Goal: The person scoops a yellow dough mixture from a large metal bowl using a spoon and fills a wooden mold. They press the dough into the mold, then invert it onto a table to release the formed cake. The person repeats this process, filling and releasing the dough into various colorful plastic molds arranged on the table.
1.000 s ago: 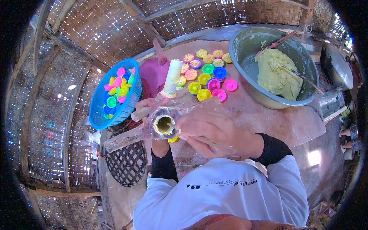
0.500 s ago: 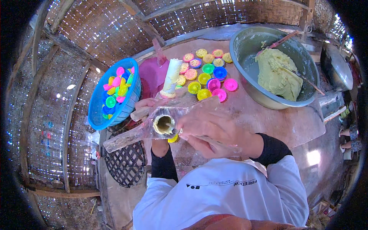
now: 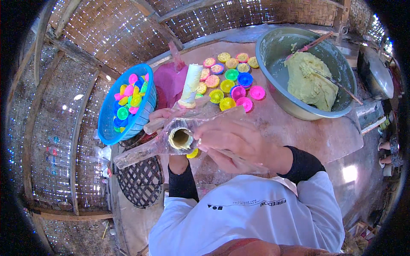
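Observation:
A wooden press point(image 3: 134, 157) with a round tube opening point(image 3: 180, 139) in its middle is tilted so that I look into the tube. Pale dough is smeared around its rim. My left hand point(image 3: 160, 114) is mostly hidden behind the press, its fingers closed on the wood. My right hand point(image 3: 230, 143) is closed at the tube's right side, pinching a thin stick whose tip is by the rim. Behind the press stands a white cylinder point(image 3: 191, 85) with dough around its base. A yellow cup point(image 3: 193, 153) shows partly below the press.
Several coloured cups point(image 3: 244, 80), some with pale dough strands, cover the table point(image 3: 307, 141) beyond my hands. A blue basket point(image 3: 102, 115) of small cups stands left. At the right, a large basin point(image 3: 273, 91) holds pale dough point(image 3: 311, 81) and sticks. A black lattice basket point(image 3: 141, 183) lies lower left.
My right hand has drawn the stick's tip out of the tube's mouth toward the right rim. The press has shifted very slightly left and up.

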The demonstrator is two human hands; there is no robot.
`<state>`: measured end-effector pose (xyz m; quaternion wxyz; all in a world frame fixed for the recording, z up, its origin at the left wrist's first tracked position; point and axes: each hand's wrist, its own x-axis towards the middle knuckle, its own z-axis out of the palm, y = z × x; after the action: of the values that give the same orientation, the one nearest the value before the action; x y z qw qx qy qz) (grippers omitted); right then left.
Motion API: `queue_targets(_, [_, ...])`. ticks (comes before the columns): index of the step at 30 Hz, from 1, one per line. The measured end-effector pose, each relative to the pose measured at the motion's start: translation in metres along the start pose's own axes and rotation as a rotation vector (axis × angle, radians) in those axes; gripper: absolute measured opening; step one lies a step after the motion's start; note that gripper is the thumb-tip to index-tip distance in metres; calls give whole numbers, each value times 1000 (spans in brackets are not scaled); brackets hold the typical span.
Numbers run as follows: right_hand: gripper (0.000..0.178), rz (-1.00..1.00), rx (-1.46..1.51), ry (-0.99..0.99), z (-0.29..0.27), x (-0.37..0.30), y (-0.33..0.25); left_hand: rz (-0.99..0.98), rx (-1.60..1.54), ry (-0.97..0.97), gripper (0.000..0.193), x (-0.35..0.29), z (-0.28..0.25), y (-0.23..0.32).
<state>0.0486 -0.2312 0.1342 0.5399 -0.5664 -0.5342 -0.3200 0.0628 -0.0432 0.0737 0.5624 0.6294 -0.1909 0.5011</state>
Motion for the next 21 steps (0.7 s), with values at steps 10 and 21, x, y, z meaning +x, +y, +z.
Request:
queue_targets(10, [35,37,10,-6,11,-4,4,-154,-110,9,21,1,-5,-1])
queue_targets(21, [36,-21,-30,-42,2,-3,4,-175,56,62,28,-4,-4,-5])
